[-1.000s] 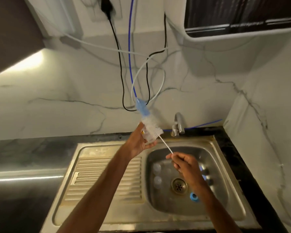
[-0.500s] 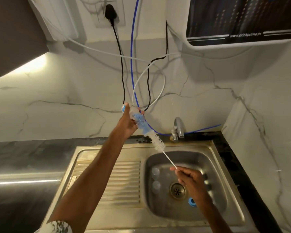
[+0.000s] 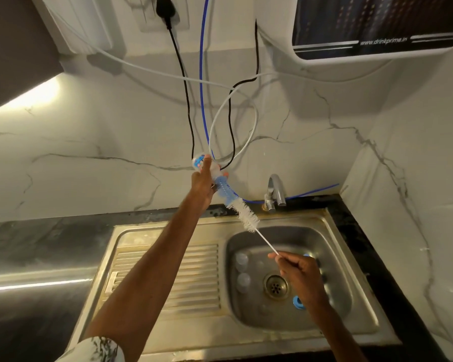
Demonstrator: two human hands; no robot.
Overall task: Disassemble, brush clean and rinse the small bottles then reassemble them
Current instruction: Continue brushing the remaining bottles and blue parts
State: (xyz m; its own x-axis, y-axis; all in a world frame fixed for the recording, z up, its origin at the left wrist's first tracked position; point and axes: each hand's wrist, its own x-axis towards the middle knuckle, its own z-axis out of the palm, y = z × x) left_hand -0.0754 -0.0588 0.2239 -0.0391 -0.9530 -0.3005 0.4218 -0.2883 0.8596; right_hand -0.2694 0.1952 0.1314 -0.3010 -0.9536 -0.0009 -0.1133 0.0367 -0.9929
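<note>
You hold the small bottle [image 3: 220, 182] high, brush [image 3: 246, 216] at its mouth.
Your left hand [image 3: 203, 188] curls its fingers round it above the sink's [image 3: 351, 259] back edge; your right hand's [image 3: 300, 274] fingers pinch the brush's thin stem.

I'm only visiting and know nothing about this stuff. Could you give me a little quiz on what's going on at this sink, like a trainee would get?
1. True or false: the left hand grips the small bottle, raised in front of the wall.
2. What does the right hand pinch? A) the tap B) the thin white handle of the brush C) a black cable
3. Fill in: the blue ring lies in the sink beside the ____.
Key: 1 true; 2 B; 3 drain.
</note>
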